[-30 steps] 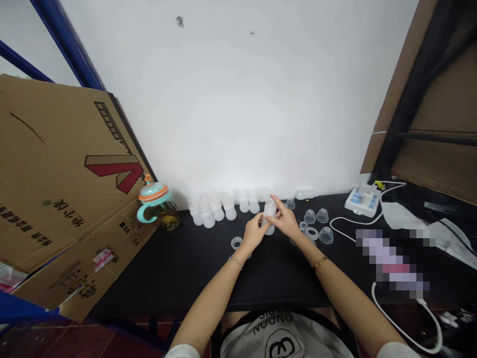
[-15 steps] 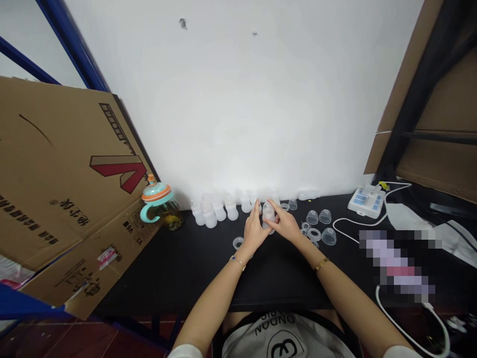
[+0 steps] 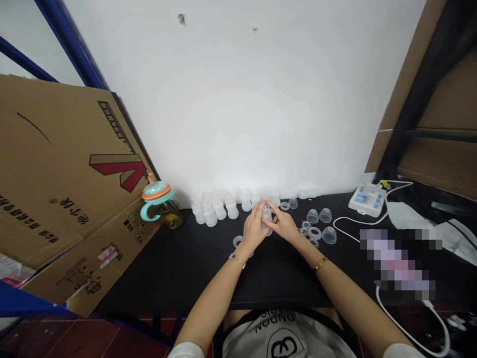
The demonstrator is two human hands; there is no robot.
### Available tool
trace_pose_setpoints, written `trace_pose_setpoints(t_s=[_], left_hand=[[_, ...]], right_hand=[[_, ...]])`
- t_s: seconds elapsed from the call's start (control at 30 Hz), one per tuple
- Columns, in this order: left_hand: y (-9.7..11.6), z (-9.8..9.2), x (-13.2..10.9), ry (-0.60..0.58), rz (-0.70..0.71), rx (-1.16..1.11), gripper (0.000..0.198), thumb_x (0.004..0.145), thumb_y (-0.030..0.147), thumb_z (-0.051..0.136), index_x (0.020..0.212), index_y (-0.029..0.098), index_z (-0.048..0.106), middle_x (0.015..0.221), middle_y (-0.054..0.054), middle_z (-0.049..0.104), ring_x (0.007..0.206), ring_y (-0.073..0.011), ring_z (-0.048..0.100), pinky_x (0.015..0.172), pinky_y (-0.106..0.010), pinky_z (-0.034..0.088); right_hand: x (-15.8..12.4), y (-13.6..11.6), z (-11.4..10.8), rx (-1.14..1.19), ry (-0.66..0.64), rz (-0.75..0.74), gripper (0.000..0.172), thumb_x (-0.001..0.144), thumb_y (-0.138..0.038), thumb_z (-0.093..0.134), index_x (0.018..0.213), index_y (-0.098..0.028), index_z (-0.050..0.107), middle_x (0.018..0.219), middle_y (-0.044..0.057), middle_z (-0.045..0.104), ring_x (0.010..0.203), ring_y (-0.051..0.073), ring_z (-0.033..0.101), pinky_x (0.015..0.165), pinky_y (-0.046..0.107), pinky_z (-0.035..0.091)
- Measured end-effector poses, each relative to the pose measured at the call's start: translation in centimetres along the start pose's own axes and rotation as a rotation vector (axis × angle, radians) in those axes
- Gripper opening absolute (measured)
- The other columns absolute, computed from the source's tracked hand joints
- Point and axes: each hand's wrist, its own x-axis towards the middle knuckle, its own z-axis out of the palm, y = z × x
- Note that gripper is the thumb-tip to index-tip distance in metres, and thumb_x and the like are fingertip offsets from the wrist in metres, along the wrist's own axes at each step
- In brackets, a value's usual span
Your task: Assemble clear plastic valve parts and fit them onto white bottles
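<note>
My left hand (image 3: 255, 228) and my right hand (image 3: 282, 223) meet at the middle of the black table, both gripping a small translucent plastic bottle (image 3: 266, 216) upright between them. Its lower part is hidden by my fingers. To the left stands a row of several similar bottles (image 3: 219, 209) against the wall. Transparent plastic caps (image 3: 312, 216) and rings (image 3: 314, 232) lie to the right of my right hand. Another ring (image 3: 238, 241) lies partly behind my left hand.
A cardboard sheet (image 3: 74, 164) leans at the table's left, beside a teal and orange handled cup (image 3: 158, 205). A white device (image 3: 367, 201) with a white cable (image 3: 357, 221) sits at the right, near a white bag (image 3: 413, 216) and a pixelated patch (image 3: 398, 263). Blue shelf posts stand at the left.
My hands have drawn closer around the bottle, and my left hand now grips it too. The bottle stands more upright. The view has shifted slightly.
</note>
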Motion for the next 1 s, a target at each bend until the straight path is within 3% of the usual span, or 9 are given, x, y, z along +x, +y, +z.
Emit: trace_pose_setpoints(t_s=[0.1, 0.2, 0.7, 1.0], left_hand=[[0.1, -0.2, 0.0, 0.004, -0.001, -0.011, 0.071, 0.092, 0.022, 0.059, 0.156, 0.023, 0.029, 0.156, -0.009, 0.046, 0.142, -0.023, 0.047, 0.115, -0.039, 0.045], [0.3, -0.4, 0.1, 0.0, -0.028, -0.026, 0.066, 0.094, 0.022, 0.057, 0.155, 0.023, 0.033, 0.155, -0.008, 0.048, 0.141, -0.0222, 0.049, 0.114, -0.038, 0.046], [0.9, -0.9, 0.4, -0.009, -0.153, -0.062, 0.065, 0.09, 0.021, 0.063, 0.151, 0.027, 0.043, 0.15, -0.004, 0.054, 0.134, -0.0224, 0.056, 0.109, -0.036, 0.05], [1.2, -1.1, 0.5, -0.065, -0.311, -0.04, 0.063, 0.089, 0.025, 0.066, 0.149, 0.033, 0.047, 0.143, -0.001, 0.061, 0.115, -0.0221, 0.068, 0.1, -0.035, 0.055]], right_hand=[[0.0, 0.0, 0.3, 0.045, 0.05, -0.005, 0.062, 0.09, -0.04, 0.065, 0.149, -0.027, 0.05, 0.111, 0.006, 0.075, 0.07, 0.018, 0.071, 0.077, 0.032, 0.057], [0.0, -0.1, 0.7, 0.079, 0.095, 0.009, 0.055, 0.092, -0.041, 0.062, 0.145, -0.027, 0.054, 0.121, 0.008, 0.072, 0.069, 0.017, 0.07, 0.075, 0.032, 0.058], [0.3, -0.4, 1.0, 0.185, 0.093, 0.055, 0.053, 0.089, -0.038, 0.065, 0.141, -0.028, 0.058, 0.119, 0.008, 0.073, 0.062, 0.015, 0.067, 0.063, 0.028, 0.055], [0.4, -0.6, 1.0, 0.19, 0.099, 0.074, 0.054, 0.088, -0.038, 0.066, 0.14, -0.026, 0.059, 0.12, 0.01, 0.072, 0.063, 0.015, 0.067, 0.067, 0.03, 0.057]])
